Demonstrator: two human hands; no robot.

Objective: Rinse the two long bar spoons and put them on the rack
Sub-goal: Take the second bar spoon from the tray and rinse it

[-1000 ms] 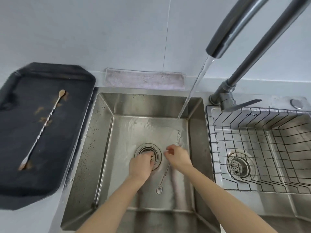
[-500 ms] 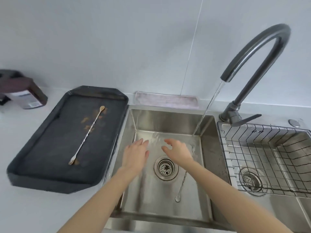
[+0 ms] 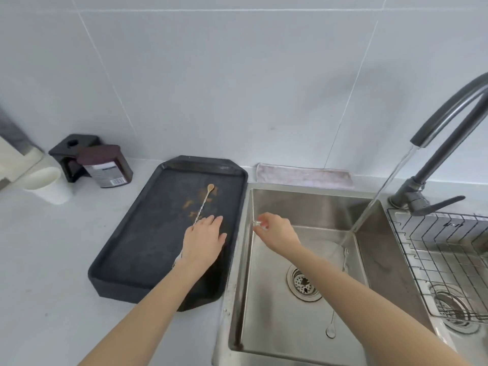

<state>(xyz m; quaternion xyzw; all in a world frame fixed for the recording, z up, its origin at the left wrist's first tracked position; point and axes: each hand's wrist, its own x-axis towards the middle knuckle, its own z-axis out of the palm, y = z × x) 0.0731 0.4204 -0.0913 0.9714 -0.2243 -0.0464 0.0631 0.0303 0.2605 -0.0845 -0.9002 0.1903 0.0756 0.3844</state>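
- One spoon (image 3: 333,319) lies loose on the sink (image 3: 266,313) floor.
- Left hand (image 3: 204,240), fingers spread and empty, covers the second spoon (image 3: 204,203) on the black tray (image 3: 132,249).
- Right hand (image 3: 276,231) hangs loosely curled, holding nothing.
- Tap (image 3: 449,122) runs; rack (image 3: 443,249) sits at right.

We see two long, thin metal bar spoons with twisted stems. One spoon (image 3: 203,204) lies flat on the dark tray (image 3: 137,233), slanted, its small round bowl at the far end stained brown, with brown smears on the tray around it; its near part is hidden under a hand. The other spoon (image 3: 333,322) lies on the sink (image 3: 266,299) floor just right of the drain, its bowl toward us and its forked far end under the running water. The wire rack (image 3: 433,249) sits in the right basin, well apart from both.
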